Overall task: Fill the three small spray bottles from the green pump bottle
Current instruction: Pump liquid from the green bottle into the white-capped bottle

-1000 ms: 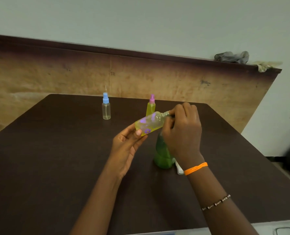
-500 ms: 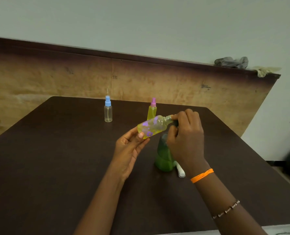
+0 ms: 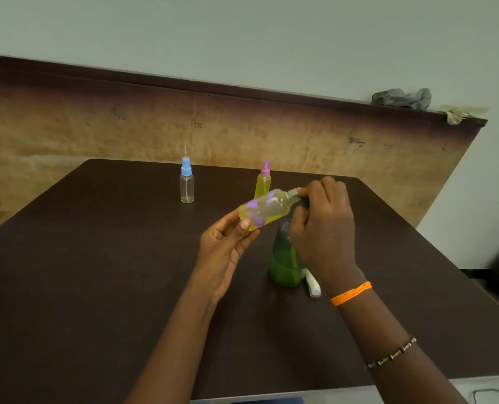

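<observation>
Little has moved since the earlier frames: both hands keep the same hold at frame centre, and only my view has drifted slightly. My left hand (image 3: pixel 223 252) cradles the flowered spray bottle (image 3: pixel 264 209), fingers curled under it and thumb pressed on its side, tilted with its bare threaded neck pointing right. It is part full of yellow liquid. My right hand (image 3: pixel 322 225) is bunched at that neck, fingertips (image 3: pixel 303 193) pinching something I cannot make out, probably its cap or the pump's spout.

I judge this to be the second bottle, being filled or closed. Next the neck has to stay lined up with whatever the right hand holds, the bottle tipped gently so nothing spills.

Just below, half hidden by my right hand, stands the green pump bottle (image 3: pixel 283 263), with a white tube (image 3: pixel 312 284) lying beside its base. Up the table (image 3: pixel 82 287), the pink-capped bottle (image 3: pixel 263 182) looks full; the blue-capped bottle (image 3: pixel 187 185), left of it, looks empty. Neither blocks the work.
</observation>
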The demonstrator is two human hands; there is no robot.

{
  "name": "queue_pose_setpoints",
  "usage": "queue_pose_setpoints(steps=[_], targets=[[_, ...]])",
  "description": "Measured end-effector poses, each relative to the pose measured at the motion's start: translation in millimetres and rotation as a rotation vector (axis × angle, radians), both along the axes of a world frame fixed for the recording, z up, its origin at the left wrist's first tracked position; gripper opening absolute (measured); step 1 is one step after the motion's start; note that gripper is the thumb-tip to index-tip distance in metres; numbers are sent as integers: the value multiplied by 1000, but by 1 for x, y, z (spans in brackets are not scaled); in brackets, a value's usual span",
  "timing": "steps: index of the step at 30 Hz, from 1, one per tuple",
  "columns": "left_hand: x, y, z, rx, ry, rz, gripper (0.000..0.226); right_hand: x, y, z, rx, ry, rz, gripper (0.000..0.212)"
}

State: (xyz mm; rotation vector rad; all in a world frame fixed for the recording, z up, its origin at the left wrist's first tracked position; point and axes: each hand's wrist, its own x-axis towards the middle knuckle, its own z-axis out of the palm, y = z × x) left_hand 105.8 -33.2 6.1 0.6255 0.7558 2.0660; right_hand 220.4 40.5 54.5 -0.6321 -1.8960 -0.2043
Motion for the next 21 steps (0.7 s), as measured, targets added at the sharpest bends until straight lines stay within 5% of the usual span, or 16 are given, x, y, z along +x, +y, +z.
queue_pose_setpoints(steps=[13,21], targets=[[0,1,0,-4,-7,-5,34,2,-2,-1,4,-20,-30,23],[-2,3,-4,-6,5,8,37,1,2,-17,16,124,-1,25]])
